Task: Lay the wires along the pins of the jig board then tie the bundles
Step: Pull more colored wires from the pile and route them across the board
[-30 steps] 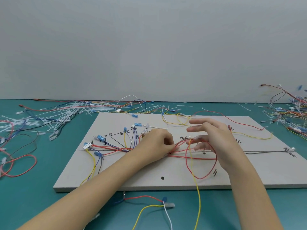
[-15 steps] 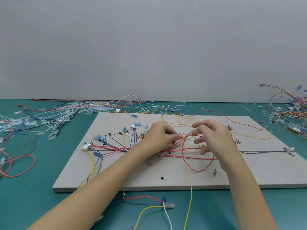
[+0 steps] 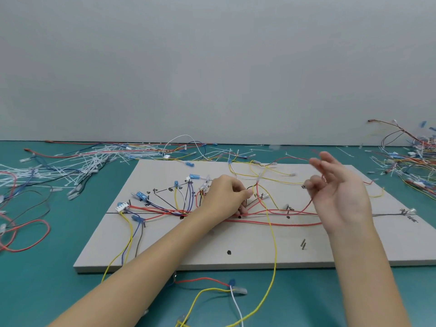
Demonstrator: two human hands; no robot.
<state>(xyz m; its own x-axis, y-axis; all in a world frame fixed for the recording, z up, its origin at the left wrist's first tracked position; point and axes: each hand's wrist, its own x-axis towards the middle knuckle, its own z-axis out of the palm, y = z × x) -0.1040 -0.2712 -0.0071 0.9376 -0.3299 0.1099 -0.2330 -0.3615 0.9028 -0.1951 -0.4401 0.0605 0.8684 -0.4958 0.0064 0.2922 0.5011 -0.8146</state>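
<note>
The wires [image 3: 271,212] are laid across the middle of the grey board [image 3: 259,251], which is set flat on the green surface [image 3: 59,279]. A bunch of red wires is pinched tight by the left hand [image 3: 226,197], pressed down on the board. The right hand [image 3: 339,192] is lifted above the board, fingers loosely spread; a thin red wire is seen by its fingertips.
</note>
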